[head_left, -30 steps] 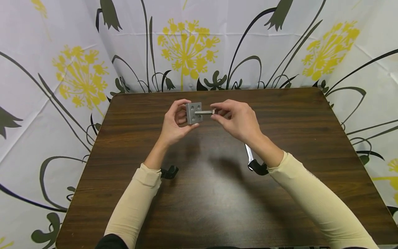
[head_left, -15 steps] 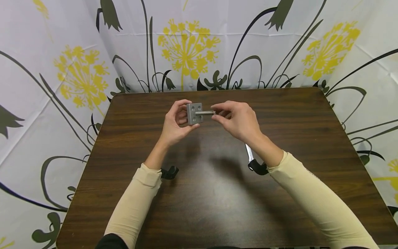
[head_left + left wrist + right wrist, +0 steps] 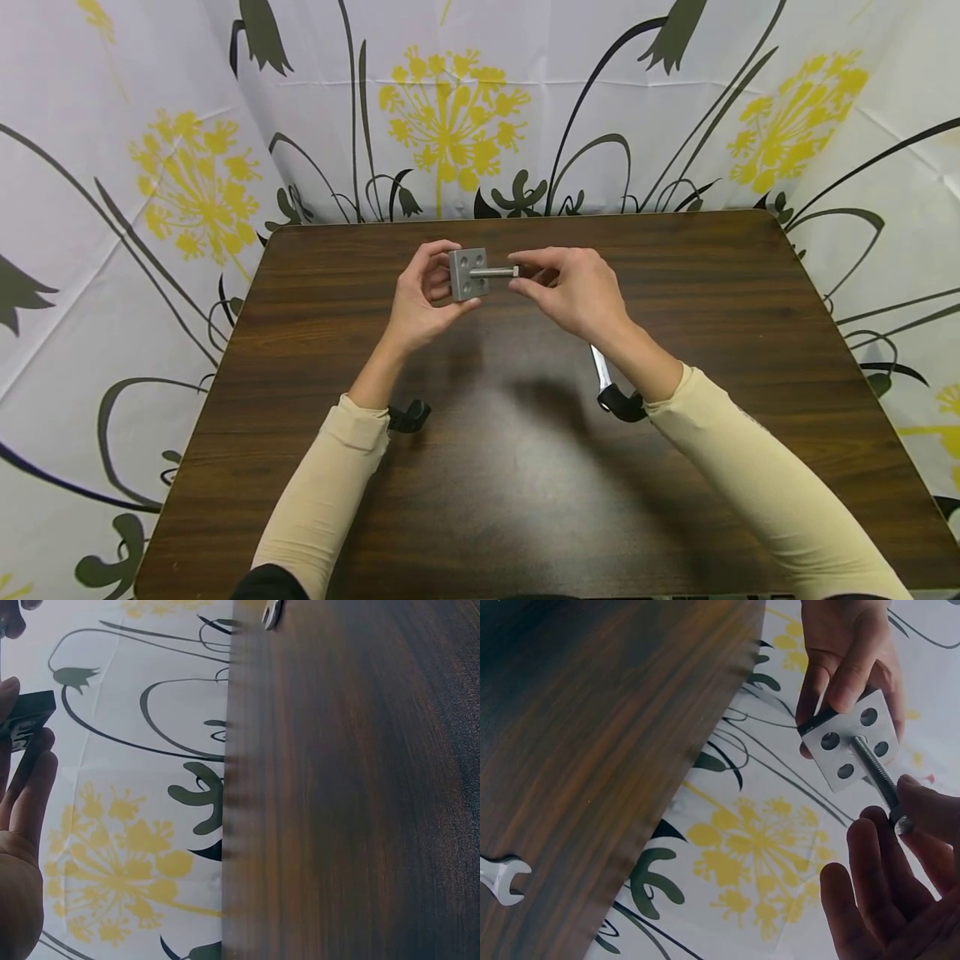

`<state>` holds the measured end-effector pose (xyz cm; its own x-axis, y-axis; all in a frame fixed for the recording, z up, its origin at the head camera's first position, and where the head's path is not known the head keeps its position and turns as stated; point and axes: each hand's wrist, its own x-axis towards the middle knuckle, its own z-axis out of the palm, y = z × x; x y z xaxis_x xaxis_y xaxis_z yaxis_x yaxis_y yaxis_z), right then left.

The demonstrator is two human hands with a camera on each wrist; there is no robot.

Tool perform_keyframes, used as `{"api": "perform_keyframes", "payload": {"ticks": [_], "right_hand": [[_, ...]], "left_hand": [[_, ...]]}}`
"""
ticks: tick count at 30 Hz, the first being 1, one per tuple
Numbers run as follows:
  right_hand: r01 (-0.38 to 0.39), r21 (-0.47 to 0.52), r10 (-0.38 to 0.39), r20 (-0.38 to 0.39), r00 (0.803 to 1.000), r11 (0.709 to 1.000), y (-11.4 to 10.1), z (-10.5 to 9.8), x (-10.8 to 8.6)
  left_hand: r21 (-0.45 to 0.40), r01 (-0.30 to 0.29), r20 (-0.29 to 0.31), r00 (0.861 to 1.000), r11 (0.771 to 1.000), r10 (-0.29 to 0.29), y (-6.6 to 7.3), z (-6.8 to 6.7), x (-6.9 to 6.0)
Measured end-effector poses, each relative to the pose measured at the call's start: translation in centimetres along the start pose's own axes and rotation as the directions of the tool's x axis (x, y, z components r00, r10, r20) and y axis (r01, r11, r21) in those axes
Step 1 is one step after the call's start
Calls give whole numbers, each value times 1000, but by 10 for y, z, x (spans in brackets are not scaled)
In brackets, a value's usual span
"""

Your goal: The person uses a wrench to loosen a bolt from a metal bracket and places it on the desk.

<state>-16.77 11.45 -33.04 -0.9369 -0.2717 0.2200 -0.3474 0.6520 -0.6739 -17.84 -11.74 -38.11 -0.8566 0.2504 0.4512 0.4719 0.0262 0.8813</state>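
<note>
My left hand point(image 3: 423, 292) grips a square grey metal plate point(image 3: 468, 275) by its edges, held up above the table. In the right wrist view the plate point(image 3: 836, 761) shows several round holes around a central one. A long threaded bolt point(image 3: 491, 272) stands out of that centre, pointing right. Thumb and fingers of my right hand point(image 3: 577, 287) pinch around the bolt's head point(image 3: 900, 822). The left wrist view has only a corner of the plate point(image 3: 34, 712) and part of the left hand point(image 3: 26, 817).
A steel open-end wrench point(image 3: 601, 367) lies on the brown wooden table point(image 3: 525, 500), partly hidden beneath the right forearm. Black wrist mounts point(image 3: 410, 416) stick out below both wrists. A white flower-patterned curtain point(image 3: 315, 108) hangs behind and beside the table.
The right fingers shift slightly around the bolt's head, and the head shows differently between the fingertips. The plate and left hand stay almost where they were.
</note>
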Motion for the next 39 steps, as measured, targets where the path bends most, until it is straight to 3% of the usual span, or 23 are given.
{"api": "perform_keyframes", "payload": {"ticks": [6,14,21,28,35,39], "right_hand": [[-44,35,45,-18,999,998,-1,0,-1],[20,52,-18,-27,999,998,0,1,0],[-24,73,27,-37,999,997,3,3,1],[53,71,-49,-52,997,996,2,3,1],[-20,90,24,-50,998,996,2,6,0],[49,76,-46,-48,998,996,1,6,1]], "left_hand": [[5,1,-4,1000,1000,-1,0,0,0],[9,5,-9,1000,1000,-5,0,-1,0],[18,10,-13,1000,1000,-9,0,-1,0],[14,10,-13,1000,1000,-9,0,-1,1],[21,4,-18,1000,1000,-3,1,-1,1],[27,7,-25,1000,1000,-6,0,-1,0]]}}
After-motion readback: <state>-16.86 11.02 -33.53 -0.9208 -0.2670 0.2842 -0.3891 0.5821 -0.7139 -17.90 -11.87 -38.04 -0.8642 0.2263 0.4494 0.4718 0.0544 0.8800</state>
